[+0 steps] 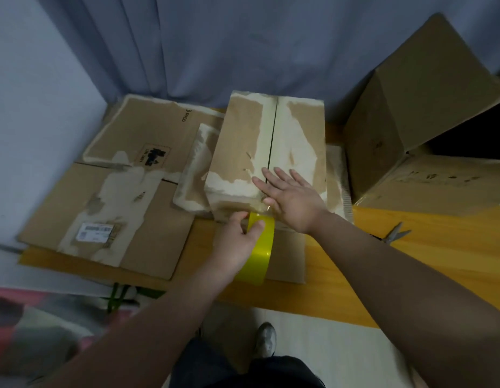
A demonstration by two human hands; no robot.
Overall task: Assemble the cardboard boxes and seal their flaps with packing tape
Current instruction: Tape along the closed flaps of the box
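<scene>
Head view, the only one: box (243,141) is sitting closed side up at the middle of the table (411,261), its two flaps meeting along a dark seam (272,135) running away from the person. Right hand (292,197) is lying flat, fingers straight and spread over the near end of that seam, pressing the flaps down and gripping nothing. Left hand (240,236) is pinching yellow packing tape (260,253) between thumb and fingers just below the box's near top edge; whether the tape end is sticking to the cardboard yet cannot be told. Judgement: taping of the seam is only starting. To do it well, the tape should be going on centred over the seam, anchored first on the near side wall, then pulled taut and low while the flat hand is rubbing it down. Peeled surface paper is probably weakening adhesion, so firm rubbing matters. Scissors (394,233) are lying near on the right for the cut.
</scene>
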